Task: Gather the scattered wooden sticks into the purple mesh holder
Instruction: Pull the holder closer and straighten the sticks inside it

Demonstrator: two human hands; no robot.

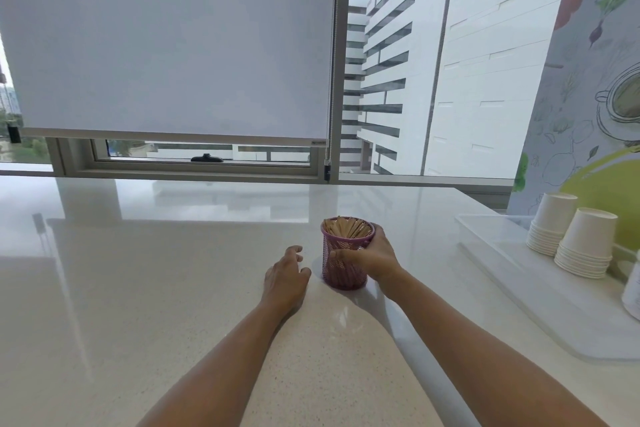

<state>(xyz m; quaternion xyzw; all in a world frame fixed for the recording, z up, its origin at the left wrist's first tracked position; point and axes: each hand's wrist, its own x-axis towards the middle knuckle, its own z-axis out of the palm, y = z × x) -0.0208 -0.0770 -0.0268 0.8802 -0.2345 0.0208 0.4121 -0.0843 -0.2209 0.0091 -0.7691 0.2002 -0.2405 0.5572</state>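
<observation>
The purple mesh holder (pixel 341 267) stands upright on the white counter (pixel 156 288), right of centre. Several wooden sticks (pixel 346 227) stand packed inside it, their tips level with the rim. My right hand (pixel 372 255) grips the holder from its right side, fingers wrapped round the mesh wall. My left hand (pixel 285 276) rests on the counter just left of the holder, fingers loosely bent and holding nothing. I see no loose sticks on the counter.
A clear plastic tray (pixel 519 284) lies at the right with two stacks of white paper cups (pixel 585 243) and part of a white bottle (pixel 632 291). A window with roller blinds runs behind the counter's far edge.
</observation>
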